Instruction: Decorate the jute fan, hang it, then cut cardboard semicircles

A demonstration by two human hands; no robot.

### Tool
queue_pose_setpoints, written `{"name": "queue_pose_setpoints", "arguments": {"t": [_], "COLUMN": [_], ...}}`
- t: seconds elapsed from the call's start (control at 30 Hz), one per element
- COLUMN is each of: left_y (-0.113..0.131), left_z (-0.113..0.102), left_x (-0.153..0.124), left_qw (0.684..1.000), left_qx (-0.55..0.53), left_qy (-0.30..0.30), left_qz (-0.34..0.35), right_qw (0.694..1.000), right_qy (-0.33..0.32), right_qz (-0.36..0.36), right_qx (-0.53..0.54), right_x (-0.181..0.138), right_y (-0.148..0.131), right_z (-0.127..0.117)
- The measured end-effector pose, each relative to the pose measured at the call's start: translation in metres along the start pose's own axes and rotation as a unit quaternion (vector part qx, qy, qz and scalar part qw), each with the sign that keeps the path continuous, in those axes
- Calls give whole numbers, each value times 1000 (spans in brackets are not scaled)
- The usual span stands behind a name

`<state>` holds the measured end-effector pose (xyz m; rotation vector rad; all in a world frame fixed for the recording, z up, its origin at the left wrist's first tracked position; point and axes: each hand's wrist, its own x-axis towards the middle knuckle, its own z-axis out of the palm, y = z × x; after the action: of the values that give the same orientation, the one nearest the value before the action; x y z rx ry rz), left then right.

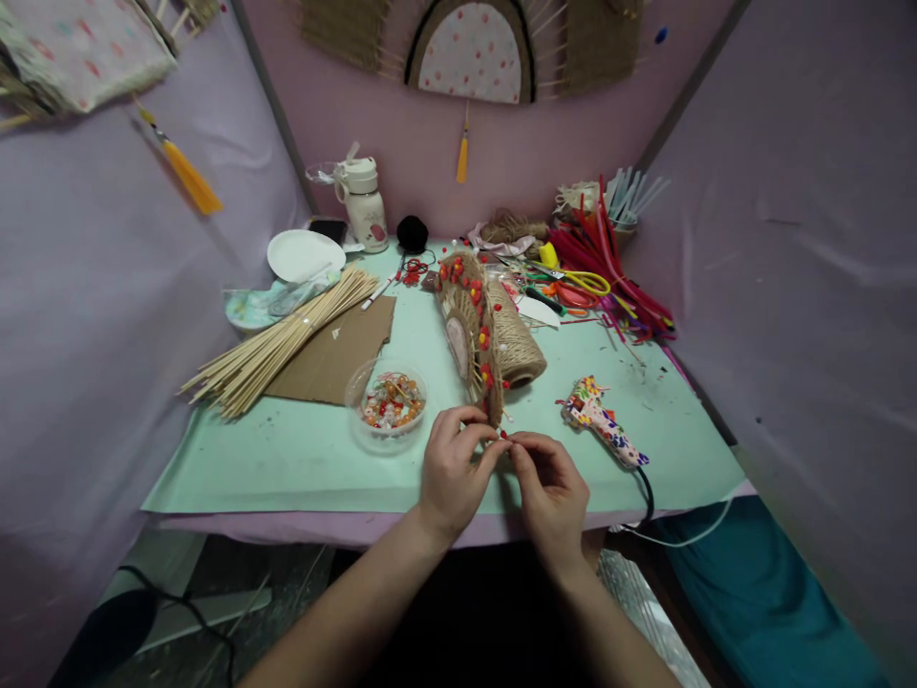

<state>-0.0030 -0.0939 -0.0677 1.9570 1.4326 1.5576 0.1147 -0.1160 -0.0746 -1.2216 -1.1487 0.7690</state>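
Note:
My left hand (pixel 456 470) and my right hand (pixel 550 487) meet at the front of the table, both with thumb and fingers pinched together. Between their fingertips shows a tiny red bead (pixel 503 436); its finer detail is too small to make out. Just beyond the left fingers stands a burlap fan-shaped craft piece (pixel 469 330), dotted with red and yellow flowers and leaning by a twine spool (pixel 517 344). To the left of my hands is a clear bowl (pixel 351 406) of orange, red and clear beads (pixel 393 401).
Bamboo sticks (pixel 287 349) lie across cardboard (pixel 365 349) on the left, near a white plate (pixel 305 254) and a bottle (pixel 368 215). A patterned glue gun (pixel 606 425) with a black cord lies right. Scissors (pixel 580 282) and red pipe cleaners (pixel 608 248) crowd the back right.

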Motion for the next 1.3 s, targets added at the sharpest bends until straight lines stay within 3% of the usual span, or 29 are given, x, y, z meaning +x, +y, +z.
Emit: {"name": "queue_pose_setpoints", "arguments": {"t": [0.13, 0.63, 0.93, 1.3], "left_y": [1, 1, 1, -16], "left_z": [-2, -5, -7, 0], "left_x": [0, -1, 8, 30], "left_qw": [1000, 999, 996, 977], "left_qx": [12, 13, -38, -118], "left_qy": [3, -13, -6, -93], "left_qz": [24, 29, -75, -151], "right_qw": [1000, 997, 996, 993], "right_qy": [3, 73, 89, 110], "right_qz": [-18, 34, -6, -27], "right_qx": [14, 21, 21, 31], "right_x": [-1, 3, 0, -1], "right_y": [1, 3, 4, 5], "right_z": [3, 11, 17, 17]}}
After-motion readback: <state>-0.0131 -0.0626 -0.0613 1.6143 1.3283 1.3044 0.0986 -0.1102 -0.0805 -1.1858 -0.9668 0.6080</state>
